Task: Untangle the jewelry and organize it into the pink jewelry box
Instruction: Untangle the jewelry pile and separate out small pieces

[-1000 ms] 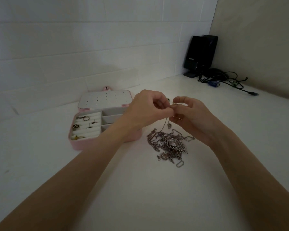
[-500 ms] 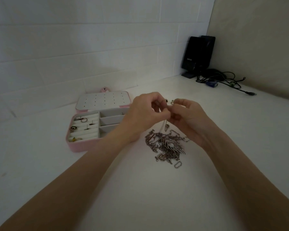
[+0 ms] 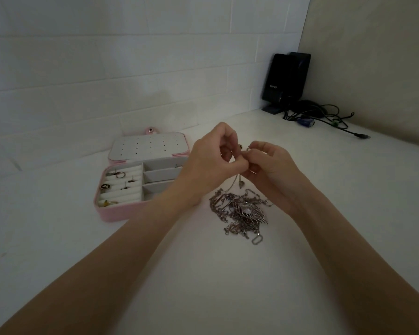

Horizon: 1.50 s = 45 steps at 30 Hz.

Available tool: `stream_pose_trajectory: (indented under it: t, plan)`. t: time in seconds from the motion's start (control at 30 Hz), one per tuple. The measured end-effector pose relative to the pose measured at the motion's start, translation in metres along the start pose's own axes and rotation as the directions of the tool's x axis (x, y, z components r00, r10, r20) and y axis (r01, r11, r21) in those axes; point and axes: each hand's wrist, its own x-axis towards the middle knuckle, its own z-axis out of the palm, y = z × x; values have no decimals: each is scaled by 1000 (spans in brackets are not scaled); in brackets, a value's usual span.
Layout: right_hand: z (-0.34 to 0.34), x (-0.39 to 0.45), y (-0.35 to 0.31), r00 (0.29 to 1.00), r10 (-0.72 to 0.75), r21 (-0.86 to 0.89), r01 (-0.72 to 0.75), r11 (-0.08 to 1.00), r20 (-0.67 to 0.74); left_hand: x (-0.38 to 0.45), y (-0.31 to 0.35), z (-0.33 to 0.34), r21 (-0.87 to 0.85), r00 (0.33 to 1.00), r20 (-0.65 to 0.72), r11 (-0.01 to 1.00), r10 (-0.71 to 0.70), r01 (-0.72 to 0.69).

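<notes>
Partly done: rings and studs point(image 3: 117, 182) slotted in pink jewelry box point(image 3: 121, 213), left hand point(image 3: 211, 163) and right hand point(image 3: 269, 165) pinching thin chain point(image 3: 235, 183), tangled necklace pile point(image 3: 240, 211) left mid-counter.

"EDIFIER" on black speaker point(image 3: 281, 81)

hands: left hand point(image 3: 209, 158) and right hand point(image 3: 269, 165) pinch thin chain point(image 3: 235, 181) together
pile: tangled jewelry point(image 3: 240, 211) on tabletop point(image 3: 203, 274)
box: pink jewelry box point(image 3: 121, 211) open, left of pile
</notes>
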Motion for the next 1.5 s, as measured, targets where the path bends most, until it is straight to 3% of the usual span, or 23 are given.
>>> stream_pose_trajectory:
  t: [0.1, 0.2, 0.53, 0.73, 1.07, 1.5]
  plan:
    - [4, 1, 2, 997, -62, 12, 63, 998, -46, 1, 0, 3, -73, 993, -82, 994, -83, 77]
    - [4, 1, 3, 988, -142, -101, 136, 986, -65, 2, 0, 3, -124, 986, -94, 984, -140, 128]
    - [4, -3, 3, 965, -258, -373, 221, 901, -52, 8, 4, -4, -221, 975, -139, 965, -174, 141]
    - [-4, -4, -6, 967, -251, -246, 234, 941, -42, 6, -2, -4, -111, 993, -21, 987, -119, 116]
    - [-5, -6, -9, 969, -247, -412, 236, 880, 27, 6, -5, -8, -1, 997, 52, 998, -56, 56]
    - [-6, -2, -2, 961, -272, -460, 266, 847, 56, 4, -4, -8, 96, 992, 113, 994, -55, 44]
